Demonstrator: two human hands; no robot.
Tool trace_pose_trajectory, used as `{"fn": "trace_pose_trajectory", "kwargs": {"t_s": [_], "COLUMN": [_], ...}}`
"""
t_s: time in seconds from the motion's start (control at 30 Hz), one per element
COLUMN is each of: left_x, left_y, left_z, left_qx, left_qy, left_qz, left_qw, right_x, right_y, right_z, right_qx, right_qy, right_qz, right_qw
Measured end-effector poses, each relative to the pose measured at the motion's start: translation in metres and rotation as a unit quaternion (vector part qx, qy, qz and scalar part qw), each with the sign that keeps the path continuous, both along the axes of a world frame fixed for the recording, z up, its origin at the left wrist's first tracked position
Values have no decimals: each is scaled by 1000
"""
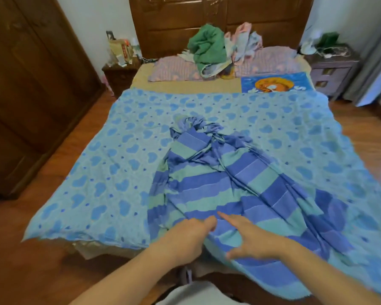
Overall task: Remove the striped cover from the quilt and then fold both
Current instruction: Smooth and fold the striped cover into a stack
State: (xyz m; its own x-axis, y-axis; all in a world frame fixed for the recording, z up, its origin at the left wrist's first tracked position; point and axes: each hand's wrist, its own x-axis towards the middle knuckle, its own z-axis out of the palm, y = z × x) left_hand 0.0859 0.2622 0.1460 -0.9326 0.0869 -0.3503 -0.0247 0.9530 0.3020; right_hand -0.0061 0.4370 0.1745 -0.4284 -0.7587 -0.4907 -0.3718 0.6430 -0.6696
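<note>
The striped cover (224, 183), blue and teal bands, lies crumpled in a long heap down the middle of the bed, bunched at its far end. Under it the light blue quilt (97, 161) with darker heart shapes is spread flat across the bed. My left hand (189, 232) rests at the near edge of the striped cover with its fingers curled into the fabric. My right hand (249, 236) hovers just to the right, fingers spread, index finger pointing forward over the stripes, holding nothing.
A heap of green and pink clothes (220, 49) lies on the pillows (172, 69) by the wooden headboard (220, 16). Nightstands (119, 75) stand on both sides. A dark wardrobe (26, 84) fills the left. Wooden floor surrounds the bed.
</note>
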Motion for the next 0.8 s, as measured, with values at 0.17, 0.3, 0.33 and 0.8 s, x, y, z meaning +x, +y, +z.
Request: {"fn": "trace_pose_trajectory", "kwargs": {"t_s": [0.17, 0.3, 0.33, 0.8], "left_x": [-14, -11, -11, -30], "left_y": [18, -7, -11, -87], "left_z": [2, -26, -27, 17], "left_qx": [66, 59, 37, -64], "left_qy": [159, 171, 203, 379], "left_qz": [108, 215, 215, 231], "left_qw": [979, 960, 955, 894], "right_x": [21, 11, 10, -41], "right_y": [-16, 6, 10, 66], "right_z": [-24, -6, -1, 5], "right_qx": [-77, -68, -69, -53], "right_qy": [128, 170, 176, 186], "right_qz": [-152, -213, -214, -319], "right_qw": [977, 960, 958, 928]}}
